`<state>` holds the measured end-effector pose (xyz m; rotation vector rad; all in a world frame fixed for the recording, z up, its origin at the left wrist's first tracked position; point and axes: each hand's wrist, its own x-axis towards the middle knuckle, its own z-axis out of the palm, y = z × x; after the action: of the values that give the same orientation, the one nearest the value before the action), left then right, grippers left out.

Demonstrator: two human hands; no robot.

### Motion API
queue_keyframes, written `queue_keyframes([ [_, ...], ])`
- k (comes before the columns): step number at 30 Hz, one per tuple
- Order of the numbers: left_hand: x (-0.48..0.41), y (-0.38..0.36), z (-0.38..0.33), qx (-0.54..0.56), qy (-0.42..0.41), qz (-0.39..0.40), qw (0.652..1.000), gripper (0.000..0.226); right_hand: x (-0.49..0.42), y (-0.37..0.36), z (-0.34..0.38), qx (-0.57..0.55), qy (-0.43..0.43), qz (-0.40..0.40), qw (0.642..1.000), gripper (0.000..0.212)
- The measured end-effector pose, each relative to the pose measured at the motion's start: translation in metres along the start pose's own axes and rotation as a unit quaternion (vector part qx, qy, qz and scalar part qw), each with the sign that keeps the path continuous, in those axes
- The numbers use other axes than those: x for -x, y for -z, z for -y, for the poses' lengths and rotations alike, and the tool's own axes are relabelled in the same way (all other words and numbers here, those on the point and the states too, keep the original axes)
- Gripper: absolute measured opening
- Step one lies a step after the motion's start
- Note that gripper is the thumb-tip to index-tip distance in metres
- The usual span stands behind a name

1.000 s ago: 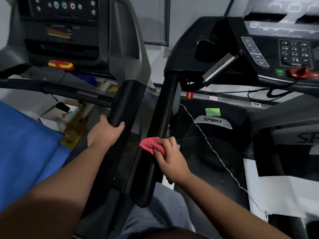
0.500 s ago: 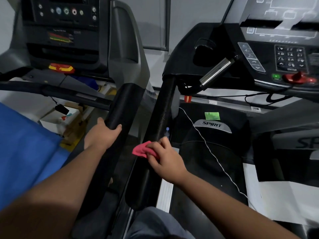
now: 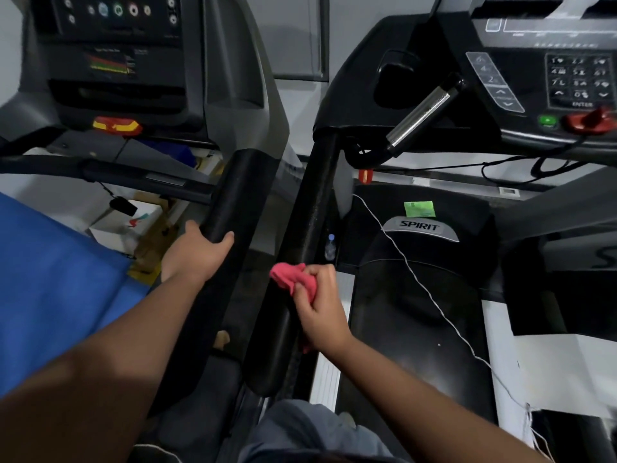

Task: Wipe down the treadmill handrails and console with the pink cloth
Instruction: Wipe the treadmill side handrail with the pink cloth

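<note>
My right hand point(image 3: 319, 307) grips the bunched pink cloth point(image 3: 287, 277) and presses it against the right side of a black padded handrail point(image 3: 309, 215) of the right-hand treadmill. That rail runs up to a black console point(image 3: 521, 71) with a keypad and a red stop knob. My left hand point(image 3: 197, 253) holds the neighbouring black handrail point(image 3: 233, 195), fingers wrapped over its top; this rail belongs to the left treadmill with its own console point(image 3: 117, 61).
A silver pulse grip point(image 3: 422, 115) sticks out under the right console. A white cord point(image 3: 414, 275) trails across the SPIRIT motor cover point(image 3: 420, 228). A small bottle point(image 3: 330, 247) stands beside the rail. A blue sheet point(image 3: 50, 289) lies at the left.
My right hand has slid the pink cloth down the handrail toward me. My left hand has kept its hold on the other rail.
</note>
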<state>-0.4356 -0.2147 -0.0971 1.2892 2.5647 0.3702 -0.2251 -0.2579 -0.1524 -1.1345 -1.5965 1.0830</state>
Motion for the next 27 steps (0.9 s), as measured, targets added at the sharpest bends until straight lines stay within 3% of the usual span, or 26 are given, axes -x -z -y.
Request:
queue_keyframes([
  [5, 0.001, 0.002, -0.001, 0.002, -0.002, 0.005, 1.0, 0.061, -0.013, -0.01, 0.006, -0.058, -0.069, -0.082, 0.993, 0.011],
  [10, 0.003, 0.005, -0.005, -0.001, -0.004, -0.004, 1.0, 0.055, -0.026, -0.018, 0.022, 0.167, 0.0, -0.073, 0.983, 0.022],
  [12, 0.003, 0.004, -0.003, 0.005, -0.006, -0.002, 1.0, 0.056, -0.026, -0.02, 0.022, 0.174, 0.008, -0.062, 0.983, 0.029],
  [15, 0.001, 0.003, 0.001, 0.015, -0.008, 0.005, 1.0, 0.055, -0.019, -0.014, 0.016, -0.013, -0.068, -0.108, 0.992, 0.013],
  [19, -0.001, 0.001, 0.001, 0.027, -0.01, 0.005, 1.0, 0.054, -0.02, -0.01, 0.004, -0.256, -0.286, -0.164, 0.909, 0.013],
  [24, -0.003, -0.001, 0.002, 0.027, -0.009, 0.004, 1.0, 0.051, -0.044, -0.015, -0.009, -0.354, -0.472, -0.078, 0.804, 0.021],
  [27, -0.004, -0.001, 0.003, 0.024, -0.006, 0.004, 1.0, 0.052, -0.055, -0.021, -0.008, -0.386, -0.475, -0.05, 0.789, 0.01],
])
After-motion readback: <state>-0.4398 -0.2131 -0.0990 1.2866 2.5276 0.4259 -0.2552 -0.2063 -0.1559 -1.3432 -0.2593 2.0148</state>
